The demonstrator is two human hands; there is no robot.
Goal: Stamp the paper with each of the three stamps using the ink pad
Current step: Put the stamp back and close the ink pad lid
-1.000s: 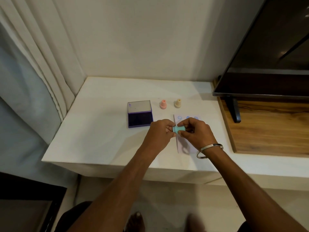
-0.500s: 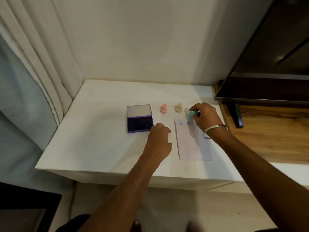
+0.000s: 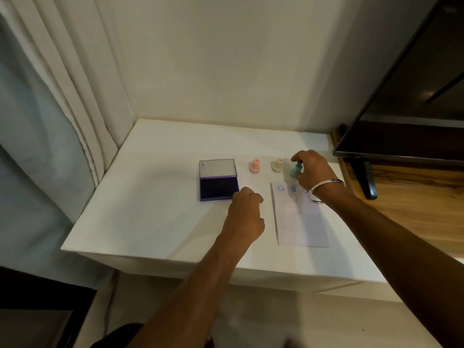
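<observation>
Since half a second ago, the right hand [image 3: 310, 169] has carried the small teal stamp [image 3: 295, 170] past the paper's far edge.

On the white counter [image 3: 150, 209], the lined white paper sheet [image 3: 301, 222] shows blue prints along its top edge; the open purple ink pad [image 3: 219, 181] lies to its left. The left hand [image 3: 247, 217], loosely curled and holding nothing, rests between them. The right grip pinches the teal stamp, tilted, just beside the upright cream stamp [image 3: 277, 165] and pink stamp [image 3: 255, 166].
</observation>
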